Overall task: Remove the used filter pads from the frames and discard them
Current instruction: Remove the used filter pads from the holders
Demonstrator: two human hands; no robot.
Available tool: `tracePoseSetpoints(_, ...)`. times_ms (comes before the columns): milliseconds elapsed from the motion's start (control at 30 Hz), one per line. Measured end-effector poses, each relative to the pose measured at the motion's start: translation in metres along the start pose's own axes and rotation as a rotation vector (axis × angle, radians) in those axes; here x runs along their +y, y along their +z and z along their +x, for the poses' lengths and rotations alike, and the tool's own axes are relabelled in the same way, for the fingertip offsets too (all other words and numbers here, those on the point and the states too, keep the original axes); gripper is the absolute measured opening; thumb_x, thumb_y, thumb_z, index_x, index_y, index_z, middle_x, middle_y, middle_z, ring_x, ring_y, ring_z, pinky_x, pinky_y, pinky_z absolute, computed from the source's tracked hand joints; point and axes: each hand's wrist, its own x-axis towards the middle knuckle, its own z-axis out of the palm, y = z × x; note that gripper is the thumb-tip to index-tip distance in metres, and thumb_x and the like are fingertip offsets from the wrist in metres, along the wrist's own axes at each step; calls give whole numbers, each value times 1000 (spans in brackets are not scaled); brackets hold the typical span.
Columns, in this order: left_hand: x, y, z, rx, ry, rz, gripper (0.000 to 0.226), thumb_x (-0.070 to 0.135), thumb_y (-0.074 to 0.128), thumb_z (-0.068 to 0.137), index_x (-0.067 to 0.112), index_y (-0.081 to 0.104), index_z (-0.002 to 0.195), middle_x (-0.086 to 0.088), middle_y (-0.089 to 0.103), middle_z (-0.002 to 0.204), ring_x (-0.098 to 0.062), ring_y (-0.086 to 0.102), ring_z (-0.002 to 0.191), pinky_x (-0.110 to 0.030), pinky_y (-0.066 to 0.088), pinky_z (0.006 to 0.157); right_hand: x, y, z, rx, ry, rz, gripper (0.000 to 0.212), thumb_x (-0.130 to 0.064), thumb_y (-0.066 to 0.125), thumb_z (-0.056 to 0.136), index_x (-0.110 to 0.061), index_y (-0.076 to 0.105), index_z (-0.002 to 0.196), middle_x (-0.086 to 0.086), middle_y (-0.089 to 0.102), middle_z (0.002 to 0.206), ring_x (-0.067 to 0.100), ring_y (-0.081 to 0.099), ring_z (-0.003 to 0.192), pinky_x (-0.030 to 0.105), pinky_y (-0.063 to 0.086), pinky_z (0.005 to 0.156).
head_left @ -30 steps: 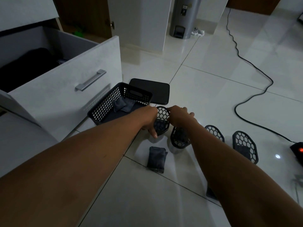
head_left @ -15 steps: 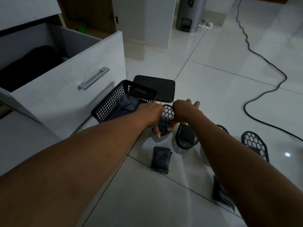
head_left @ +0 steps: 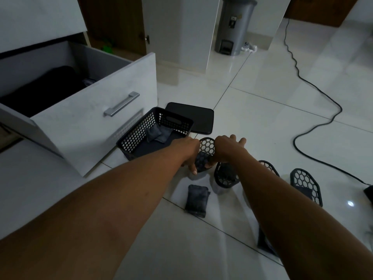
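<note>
Bare left forearm with bare left grip; bare right forearm with bare right grip.

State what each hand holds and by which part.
Both hold one honeycomb filter frame: left hand grips its left edge, right hand its right edge.

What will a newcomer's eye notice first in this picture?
Two bare forearms reach to the floor's middle, where the left hand and the right hand hold a black honeycomb frame with a dark pad inside. Behind it to the left, a black basket stands beside an open white drawer, and a loose grey pad lies on the tiles nearer the person.
</note>
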Motion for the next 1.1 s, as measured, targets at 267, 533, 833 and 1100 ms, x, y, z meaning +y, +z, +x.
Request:
tracePoseSetpoints(267, 2, 4, -6, 20, -19, 4, 98, 48, 92, 56, 14, 49, 137, -9, 56, 133, -29, 64, 110, -38, 54, 85, -5, 7, -17, 65, -46, -25, 62, -55, 74, 76, -20, 55, 123, 1, 59, 125, 26, 38, 124, 52, 27, 99)
tracePoseSetpoints(533, 1, -1, -6, -39, -10, -65, 85, 45, 94, 54, 13, 57, 124, -6, 63, 118, -22, 68, 90, -37, 59, 78, 4, 16, -17, 90, -71, 54, 66, -58, 69, 79, -31, 46, 134, -2, 58, 130, 26, 39, 124, 51, 27, 97)
tracePoseSetpoints(833, -17, 0, -9, 39, 36, -283, 112, 46, 93, 56, 12, 39, 148, -8, 50, 146, -26, 52, 129, -38, 46, 103, 17, 22, -13, 187, -1, 260, 51, -50, 60, 89, -28, 50, 134, 1, 60, 130, 28, 44, 127, 51, 26, 102)
tracePoseSetpoints(1100, -28, 4, -6, 69, 61, -287, 91, 44, 88, 65, 13, 49, 141, -4, 60, 135, -22, 59, 120, -39, 50, 100, 0, 22, -6, 184, -1, 265, 47, -45, 56, 92, -29, 49, 135, 2, 61, 128, 28, 45, 126, 51, 25, 101)
